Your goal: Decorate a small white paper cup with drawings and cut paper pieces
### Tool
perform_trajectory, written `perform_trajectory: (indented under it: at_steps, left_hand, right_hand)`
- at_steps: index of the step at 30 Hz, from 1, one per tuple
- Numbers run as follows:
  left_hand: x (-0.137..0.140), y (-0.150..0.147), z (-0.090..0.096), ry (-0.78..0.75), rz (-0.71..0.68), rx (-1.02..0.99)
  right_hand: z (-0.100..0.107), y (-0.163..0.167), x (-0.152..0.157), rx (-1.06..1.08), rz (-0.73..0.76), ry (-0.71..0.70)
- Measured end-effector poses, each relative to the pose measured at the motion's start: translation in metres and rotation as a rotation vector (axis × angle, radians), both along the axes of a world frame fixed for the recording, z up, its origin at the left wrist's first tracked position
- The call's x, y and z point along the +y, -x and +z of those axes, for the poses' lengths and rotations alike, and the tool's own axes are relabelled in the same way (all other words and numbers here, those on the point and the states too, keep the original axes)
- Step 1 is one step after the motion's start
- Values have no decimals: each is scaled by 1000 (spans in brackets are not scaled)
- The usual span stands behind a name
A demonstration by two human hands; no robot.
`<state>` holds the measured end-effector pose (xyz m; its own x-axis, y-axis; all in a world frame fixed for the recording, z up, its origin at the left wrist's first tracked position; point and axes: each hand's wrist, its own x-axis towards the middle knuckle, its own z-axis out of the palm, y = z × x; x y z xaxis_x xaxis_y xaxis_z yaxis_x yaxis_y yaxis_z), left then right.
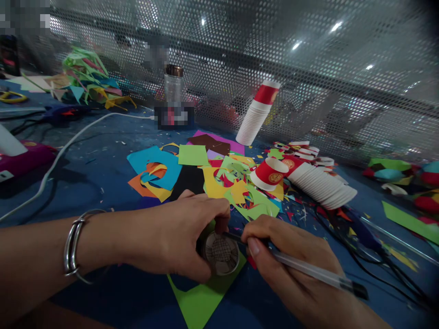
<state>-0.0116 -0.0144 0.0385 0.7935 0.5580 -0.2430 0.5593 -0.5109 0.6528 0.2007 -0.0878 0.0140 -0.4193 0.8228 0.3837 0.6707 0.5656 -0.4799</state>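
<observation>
My left hand (178,233), with a silver bangle at the wrist, curls its thumb and fingers around a round, metallic-looking disc (222,253) with a grid pattern on top; it could be a lid. Beneath the disc lies a sheet of green paper (202,299) with a piece cut out of its left side. A pen (308,268) with a clear barrel and dark end is pinched in my right hand (288,260). Its tip reaches the upper right edge of the disc, partly hidden by the fingers.
Cut paper scraps (164,167) spread beyond my hands. Paper cups lie in a stack (318,183); another stack (255,114) leans against the perforated metal screen (212,59). A glue gun (366,228) with cables is at right, a white cable (68,151) at left.
</observation>
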Motion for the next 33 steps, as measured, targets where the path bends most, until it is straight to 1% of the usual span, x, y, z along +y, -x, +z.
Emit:
perform_trajectory:
  at_steps: [10,23,33]
  left_hand:
    - [-1,1,-5,-8,4,-36]
    - [0,-1,-1,-1,-15,-22]
    - [-1,1,-11,-33,6,-85]
  right_hand:
    - [-1,0,-3,0,31,14]
    - [-3,1,-2,16,9,33]
    - [-1,-1,-4,4,42,-12]
